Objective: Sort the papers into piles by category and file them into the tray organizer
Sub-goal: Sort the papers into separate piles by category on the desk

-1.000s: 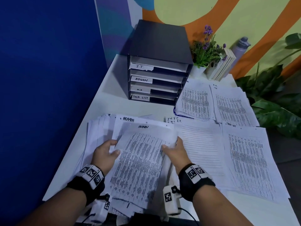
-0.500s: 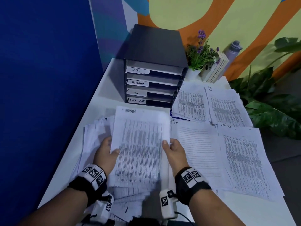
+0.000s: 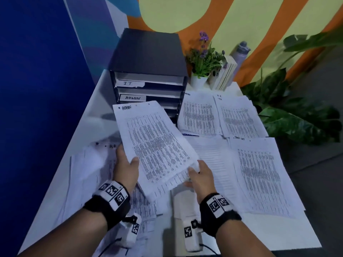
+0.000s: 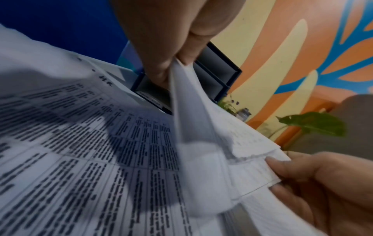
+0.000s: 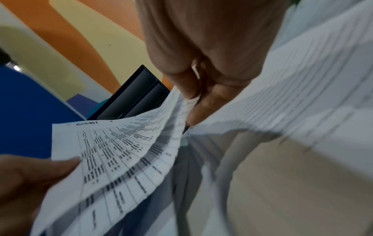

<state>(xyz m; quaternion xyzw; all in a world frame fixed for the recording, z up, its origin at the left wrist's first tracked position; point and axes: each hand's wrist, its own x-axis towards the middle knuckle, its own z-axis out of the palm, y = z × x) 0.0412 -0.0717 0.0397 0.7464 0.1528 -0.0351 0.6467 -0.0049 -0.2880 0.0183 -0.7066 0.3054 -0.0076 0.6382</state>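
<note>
Both hands, left hand (image 3: 125,166) and right hand (image 3: 201,178), pinch the ADMIN stack (image 3: 156,143) lifted toward the tray organizer (image 3: 148,71) at 12 o'clock; sheets seem light, floppy, fanning, so support both edges.

The lower two trays of the tray organizer (image 3: 148,78) are covered by the raised ADMIN stack (image 3: 156,145), so their labels cannot be read. Printed rows on that stack are smeared and illegible in every view. The fingers of the left hand (image 3: 126,167) are concealed beneath the stack; only the thumb is seen. The right hand (image 3: 200,177) is partly masked by the stack's lower corner. The heading on the HR pile (image 3: 89,164) is blurred in the head view. In the right wrist view, the lined sheets (image 5: 302,103) are streaked by motion blur. The forearms are cut off by the bottom edge.
</note>
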